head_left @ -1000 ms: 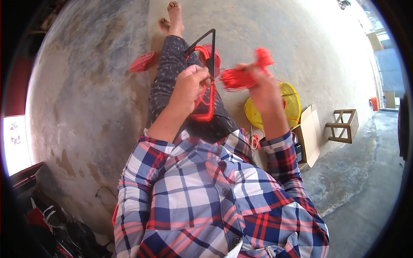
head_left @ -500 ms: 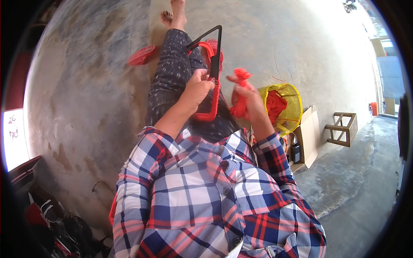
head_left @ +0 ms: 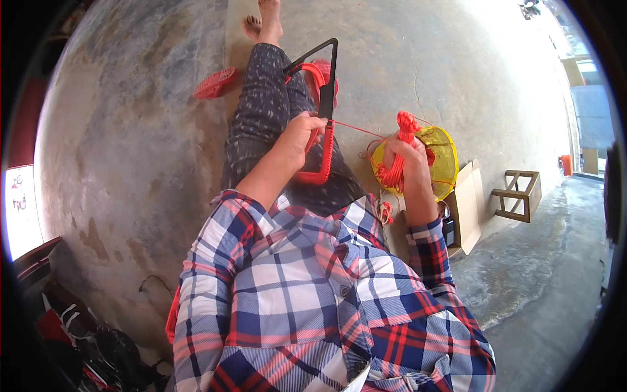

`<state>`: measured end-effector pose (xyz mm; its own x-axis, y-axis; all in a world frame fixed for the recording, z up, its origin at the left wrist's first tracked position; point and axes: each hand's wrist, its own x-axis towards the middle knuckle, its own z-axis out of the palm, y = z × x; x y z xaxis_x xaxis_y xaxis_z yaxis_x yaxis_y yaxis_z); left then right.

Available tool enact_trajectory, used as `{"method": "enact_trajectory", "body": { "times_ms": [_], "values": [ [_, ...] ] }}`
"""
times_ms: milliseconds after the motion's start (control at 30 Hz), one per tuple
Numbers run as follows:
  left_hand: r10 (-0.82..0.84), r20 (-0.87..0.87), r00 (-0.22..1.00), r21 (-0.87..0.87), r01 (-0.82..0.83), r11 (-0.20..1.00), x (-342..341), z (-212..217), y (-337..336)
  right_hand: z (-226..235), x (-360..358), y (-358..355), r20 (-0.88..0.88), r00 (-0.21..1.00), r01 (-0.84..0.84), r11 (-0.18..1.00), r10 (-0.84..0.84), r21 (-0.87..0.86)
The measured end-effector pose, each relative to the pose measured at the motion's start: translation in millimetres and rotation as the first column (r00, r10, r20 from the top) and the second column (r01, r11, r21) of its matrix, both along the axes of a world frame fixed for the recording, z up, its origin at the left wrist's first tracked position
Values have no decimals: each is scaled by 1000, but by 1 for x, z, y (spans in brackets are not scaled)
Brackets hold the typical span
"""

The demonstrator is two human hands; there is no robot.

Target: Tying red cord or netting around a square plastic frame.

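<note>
My left hand (head_left: 302, 136) is closed on one long side of a black frame (head_left: 332, 81) with rounded corners, which lies over my legs. Red cord is wound tightly along the frame's lower part (head_left: 328, 151), and another stretch of its far end is also red. In my right hand (head_left: 414, 164) is a bundle of red cord (head_left: 407, 123), gripped upright in front of a yellow mesh basket. A single strand (head_left: 358, 127) runs taut from the frame beside my left thumb across to the bundle. My left fingertips are partly hidden behind the frame.
More red cord sits inside the yellow mesh basket (head_left: 448, 153). Beside it stands an open cardboard box (head_left: 469, 208), with a small wooden stool (head_left: 518, 196) further right. A red sandal (head_left: 215, 83) lies on the concrete floor left of my legs. Dark items (head_left: 108, 346) are heaped at lower left.
My right hand has moved right with the cord bundle, away from the frame, and the strand between them now shows stretched straight. My left hand and the frame have hardly moved.
</note>
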<state>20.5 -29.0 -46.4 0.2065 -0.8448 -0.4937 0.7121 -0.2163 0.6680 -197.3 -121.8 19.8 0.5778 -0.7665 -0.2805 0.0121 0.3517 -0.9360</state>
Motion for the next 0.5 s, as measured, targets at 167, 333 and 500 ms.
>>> {"method": "enact_trajectory", "body": {
  "times_ms": [167,333,500],
  "values": [
    [26,-53,998,-1,-26,1000,-3,-3,1,-9,-19,34,57,994,91,992,-96,93],
    [35,-189,981,39,-28,999,0,-6,0,-22,-29,35,49,992,108,987,-114,116],
    [54,-62,997,50,-51,997,-6,-3,1,-48,-37,24,13,996,86,985,-89,150]
  ]
}}
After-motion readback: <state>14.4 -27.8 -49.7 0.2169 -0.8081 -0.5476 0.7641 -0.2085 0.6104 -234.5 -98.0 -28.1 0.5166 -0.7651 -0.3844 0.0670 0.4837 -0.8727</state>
